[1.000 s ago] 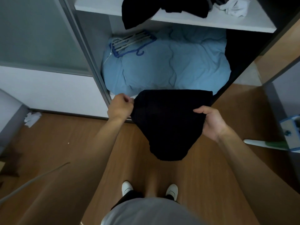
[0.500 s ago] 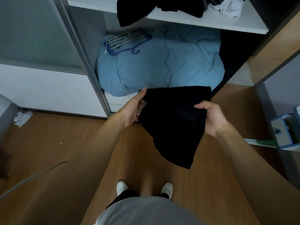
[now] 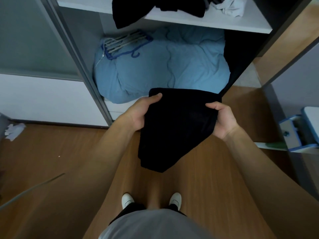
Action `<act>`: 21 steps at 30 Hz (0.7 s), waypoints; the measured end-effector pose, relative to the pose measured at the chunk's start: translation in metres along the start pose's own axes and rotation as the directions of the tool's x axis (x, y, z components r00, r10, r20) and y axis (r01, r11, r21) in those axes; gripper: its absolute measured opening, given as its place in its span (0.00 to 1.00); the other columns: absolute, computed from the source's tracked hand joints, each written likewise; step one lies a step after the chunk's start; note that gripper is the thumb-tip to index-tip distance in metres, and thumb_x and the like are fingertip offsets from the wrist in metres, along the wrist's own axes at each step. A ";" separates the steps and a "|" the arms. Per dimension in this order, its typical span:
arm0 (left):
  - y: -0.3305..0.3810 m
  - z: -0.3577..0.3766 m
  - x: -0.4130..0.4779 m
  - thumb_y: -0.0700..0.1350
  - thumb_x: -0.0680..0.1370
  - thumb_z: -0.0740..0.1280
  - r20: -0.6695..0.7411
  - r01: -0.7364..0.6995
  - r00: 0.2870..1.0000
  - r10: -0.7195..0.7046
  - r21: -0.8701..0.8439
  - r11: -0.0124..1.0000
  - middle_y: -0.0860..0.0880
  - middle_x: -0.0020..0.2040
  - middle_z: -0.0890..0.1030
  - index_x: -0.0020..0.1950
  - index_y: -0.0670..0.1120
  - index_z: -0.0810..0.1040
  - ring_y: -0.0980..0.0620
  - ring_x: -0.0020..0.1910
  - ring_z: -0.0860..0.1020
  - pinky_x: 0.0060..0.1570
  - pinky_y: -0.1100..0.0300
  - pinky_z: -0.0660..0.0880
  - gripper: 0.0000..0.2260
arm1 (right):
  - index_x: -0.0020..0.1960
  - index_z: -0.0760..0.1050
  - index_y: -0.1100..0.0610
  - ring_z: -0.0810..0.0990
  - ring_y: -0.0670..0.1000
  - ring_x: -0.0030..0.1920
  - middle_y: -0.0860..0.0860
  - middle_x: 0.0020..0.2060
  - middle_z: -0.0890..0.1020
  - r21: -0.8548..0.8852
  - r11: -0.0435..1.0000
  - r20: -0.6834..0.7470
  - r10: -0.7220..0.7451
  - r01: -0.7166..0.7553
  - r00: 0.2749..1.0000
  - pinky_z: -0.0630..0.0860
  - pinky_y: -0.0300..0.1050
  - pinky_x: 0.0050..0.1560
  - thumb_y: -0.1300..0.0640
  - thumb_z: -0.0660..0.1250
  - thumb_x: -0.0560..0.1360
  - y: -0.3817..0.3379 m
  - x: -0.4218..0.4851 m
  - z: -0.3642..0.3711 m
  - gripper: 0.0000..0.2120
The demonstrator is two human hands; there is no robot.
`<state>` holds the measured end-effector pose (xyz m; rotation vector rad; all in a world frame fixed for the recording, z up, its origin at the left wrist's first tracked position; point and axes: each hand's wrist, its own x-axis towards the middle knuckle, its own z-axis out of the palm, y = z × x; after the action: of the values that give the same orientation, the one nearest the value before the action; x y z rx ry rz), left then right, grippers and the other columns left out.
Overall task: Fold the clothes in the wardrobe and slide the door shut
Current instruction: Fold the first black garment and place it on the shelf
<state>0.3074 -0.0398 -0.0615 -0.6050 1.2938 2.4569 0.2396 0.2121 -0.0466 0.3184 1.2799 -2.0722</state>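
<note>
I hold a black garment (image 3: 174,128) in front of the open wardrobe, folded into a narrow hanging shape. My left hand (image 3: 138,112) grips its upper left edge, thumb on top. My right hand (image 3: 222,118) grips the upper right edge. On the white shelf (image 3: 215,21) above lie more black clothes (image 3: 155,9) drooping over its front edge and a white cloth (image 3: 231,6). The sliding door (image 3: 39,54) stands at the left, pushed aside.
A blue duvet (image 3: 172,66) fills the wardrobe's lower space, with blue and white hangers (image 3: 124,44) on it. Crumpled white paper (image 3: 13,130) lies on the wooden floor at left. A blue and white box (image 3: 300,130) sits at right.
My left hand let go of the garment's corner, swept across and now grips it with the thumb on top. The cloth has become narrower and hangs lower.
</note>
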 end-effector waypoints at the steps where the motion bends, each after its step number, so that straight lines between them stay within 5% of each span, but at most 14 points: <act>1: 0.002 0.001 -0.001 0.50 0.78 0.72 -0.014 -0.011 1.000 0.011 0.018 1.000 0.43 0.54 0.85 0.53 0.43 0.87 0.46 0.50 0.85 0.46 0.55 0.81 0.12 | 0.65 0.78 0.59 0.84 0.57 0.59 0.57 0.61 0.83 0.014 1.000 -0.012 -0.016 0.016 1.000 0.83 0.49 0.50 0.56 0.65 0.76 0.001 0.001 -0.001 0.19; 4: 0.006 0.005 -0.005 0.51 0.79 0.69 -0.043 0.038 0.998 -0.041 -0.069 0.997 0.44 0.50 0.86 0.58 0.41 0.83 0.47 0.46 0.86 0.43 0.55 0.81 0.15 | 0.62 0.82 0.54 0.83 0.54 0.61 0.55 0.62 0.83 -0.022 1.000 0.055 -0.018 0.020 0.998 0.83 0.46 0.50 0.48 0.70 0.77 0.012 -0.004 0.000 0.17; 8: 0.011 0.000 -0.010 0.55 0.80 0.66 -0.113 0.094 0.988 -0.104 -0.088 0.992 0.45 0.44 0.87 0.55 0.44 0.83 0.48 0.39 0.86 0.36 0.57 0.81 0.15 | 0.65 0.80 0.58 0.81 0.56 0.63 0.57 0.63 0.82 -0.098 0.995 0.144 0.015 -0.001 0.989 0.81 0.47 0.55 0.55 0.72 0.76 0.029 -0.016 0.007 0.18; 12: 0.011 -0.013 -0.024 0.57 0.75 0.72 -0.152 0.046 0.988 -0.030 0.108 0.993 0.47 0.52 0.87 0.57 0.47 0.83 0.50 0.48 0.86 0.37 0.61 0.81 0.18 | 0.66 0.78 0.61 0.82 0.57 0.61 0.59 0.61 0.82 -0.084 0.995 0.100 0.061 -0.053 0.993 0.82 0.50 0.55 0.59 0.67 0.79 0.021 -0.018 0.018 0.16; 16: 0.009 -0.010 -0.027 0.47 0.78 0.71 -0.151 -0.066 0.985 0.085 0.127 0.990 0.43 0.50 0.87 0.57 0.41 0.82 0.47 0.47 0.86 0.39 0.58 0.82 0.12 | 0.62 0.80 0.59 0.86 0.56 0.52 0.57 0.56 0.85 -0.106 0.973 -0.056 0.199 -0.204 0.978 0.84 0.51 0.48 0.55 0.67 0.79 0.003 -0.014 0.026 0.13; 18: 0.011 0.000 -0.022 0.45 0.79 0.69 -0.218 -0.040 0.974 0.059 0.092 0.995 0.44 0.44 0.87 0.53 0.41 0.82 0.48 0.40 0.86 0.35 0.57 0.81 0.08 | 0.62 0.80 0.57 0.86 0.54 0.52 0.55 0.56 0.85 -0.099 0.984 -0.066 0.140 -0.146 0.988 0.84 0.49 0.45 0.52 0.70 0.78 -0.003 -0.016 0.025 0.15; 21: 0.017 0.007 -0.015 0.46 0.81 0.66 -0.298 0.047 0.953 -0.045 0.003 0.999 0.46 0.37 0.86 0.51 0.43 0.81 0.50 0.33 0.85 0.30 0.59 0.80 0.08 | 0.59 0.82 0.53 0.85 0.50 0.54 0.51 0.55 0.86 -0.370 0.929 0.057 0.001 0.020 0.998 0.82 0.40 0.48 0.53 0.72 0.77 0.003 -0.026 0.020 0.12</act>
<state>0.3116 -0.0439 -0.0386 -1.0244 1.3789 2.3861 0.2634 0.2047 -0.0248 0.0820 1.6041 -1.7830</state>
